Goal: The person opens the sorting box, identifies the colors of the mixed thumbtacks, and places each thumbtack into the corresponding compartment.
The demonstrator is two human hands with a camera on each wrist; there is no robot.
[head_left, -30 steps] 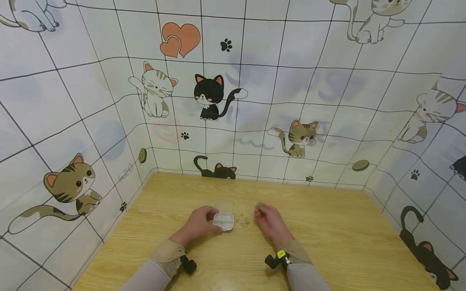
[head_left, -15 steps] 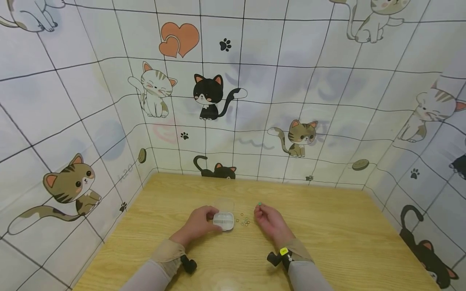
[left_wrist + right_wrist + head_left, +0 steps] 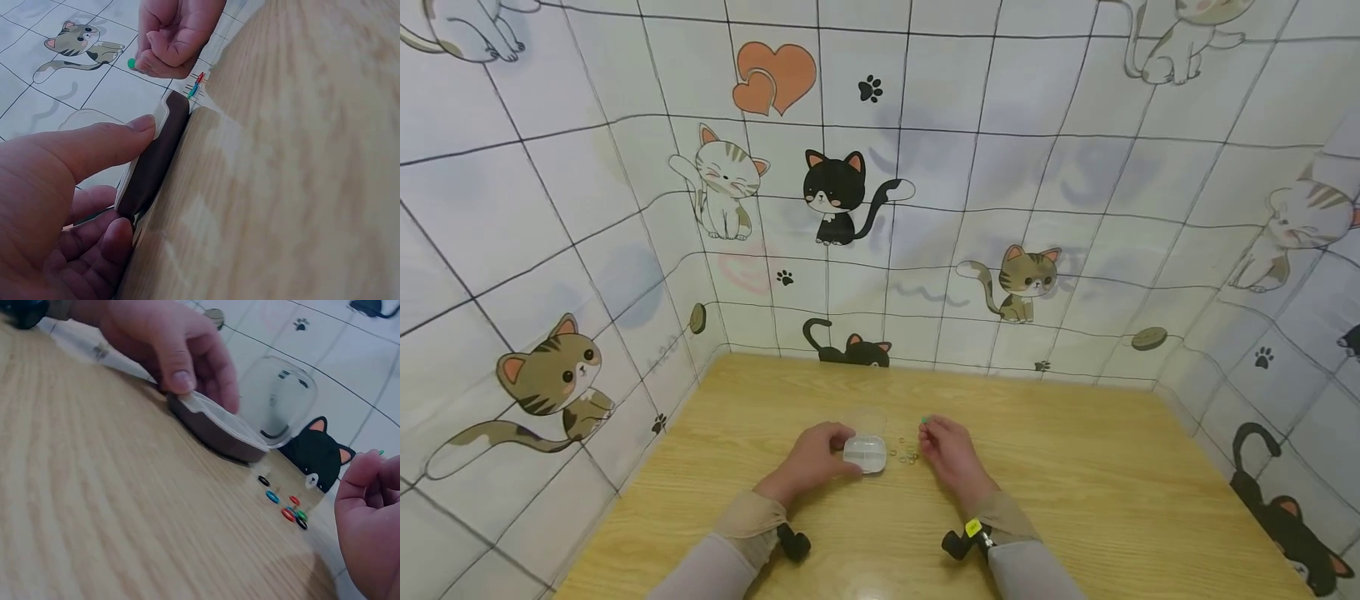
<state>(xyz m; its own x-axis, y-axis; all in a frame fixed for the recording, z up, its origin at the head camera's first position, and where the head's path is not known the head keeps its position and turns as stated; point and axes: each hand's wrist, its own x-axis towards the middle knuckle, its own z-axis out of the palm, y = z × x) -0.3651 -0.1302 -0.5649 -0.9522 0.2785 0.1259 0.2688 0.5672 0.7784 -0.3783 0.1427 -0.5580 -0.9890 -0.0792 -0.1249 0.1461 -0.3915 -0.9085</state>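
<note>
My left hand (image 3: 816, 458) grips the left side of a small box (image 3: 865, 454) with white compartments inside; its clear lid (image 3: 275, 400) stands open in the right wrist view. The box's side is dark brown, and the left thumb (image 3: 106, 144) presses its rim. My right hand (image 3: 953, 458) pinches a small green item (image 3: 131, 63) between thumb and fingertips, above the table and to the right of the box. Between box and right hand lie several small rings, among them a blue ring (image 3: 272, 497), a red ring (image 3: 288, 514) and a black ring (image 3: 264, 480).
The wooden table (image 3: 1112, 483) reaches back to a wall covering (image 3: 925, 208) printed with cats and grid lines, which also rises at both sides. Each wrist carries a black camera, such as the left one (image 3: 793, 542).
The right hand has shifted slightly left toward the rings, still pinching the green item. The left hand keeps its hold on the box. The head view has moved a little.
</note>
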